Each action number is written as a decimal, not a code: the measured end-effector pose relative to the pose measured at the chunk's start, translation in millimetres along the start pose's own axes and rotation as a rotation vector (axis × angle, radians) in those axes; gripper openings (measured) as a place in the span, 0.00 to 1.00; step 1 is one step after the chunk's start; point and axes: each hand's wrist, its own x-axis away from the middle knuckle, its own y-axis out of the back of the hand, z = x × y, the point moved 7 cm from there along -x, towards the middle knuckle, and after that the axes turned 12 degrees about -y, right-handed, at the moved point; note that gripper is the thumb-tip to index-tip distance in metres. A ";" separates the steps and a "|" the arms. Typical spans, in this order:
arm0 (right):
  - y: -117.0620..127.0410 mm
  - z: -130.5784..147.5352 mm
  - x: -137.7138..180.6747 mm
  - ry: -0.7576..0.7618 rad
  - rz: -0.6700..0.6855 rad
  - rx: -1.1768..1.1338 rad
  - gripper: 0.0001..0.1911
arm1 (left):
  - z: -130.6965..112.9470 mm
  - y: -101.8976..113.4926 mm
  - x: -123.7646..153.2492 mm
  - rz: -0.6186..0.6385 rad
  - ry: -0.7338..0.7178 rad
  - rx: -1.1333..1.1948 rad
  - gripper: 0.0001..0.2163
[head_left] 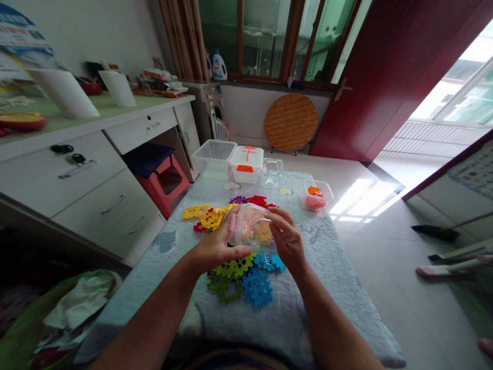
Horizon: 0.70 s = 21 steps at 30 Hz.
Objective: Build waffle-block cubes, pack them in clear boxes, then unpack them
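A clear plastic box (248,221) with a pink latch is held tilted between my two hands, above the cloth-covered table. My left hand (221,239) grips its left side by the latch, thumb along the near edge. Around its right side curl the fingers of my right hand (287,236). Through the clear wall show yellow and orange shapes; whether they lie inside or behind it I cannot tell. Under and about the box spread toothed plastic building pieces: yellow (211,218), red (257,200), purple (239,200), green (227,280) and blue (258,288).
Toward the table's far end stand an open clear bin (213,154), a lidded box with orange latches (246,172) and a clear lid-like tray (272,172). Near the right edge is a small tub (316,195) with orange and pink pieces. A red stool (164,180) stands left.
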 end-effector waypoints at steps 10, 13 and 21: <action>9.8 -11.8 -2.1 -0.134 0.006 -0.152 0.24 | -7.9 -8.2 -0.6 -0.107 0.094 0.240 0.34; 12.9 -32.9 -5.1 -0.318 -0.026 -0.337 0.24 | -9.5 -4.7 -3.8 -0.165 0.039 0.317 0.31; -6.3 -27.0 0.4 -0.443 0.136 -0.361 0.24 | 5.7 1.6 -1.2 -0.291 0.038 0.286 0.31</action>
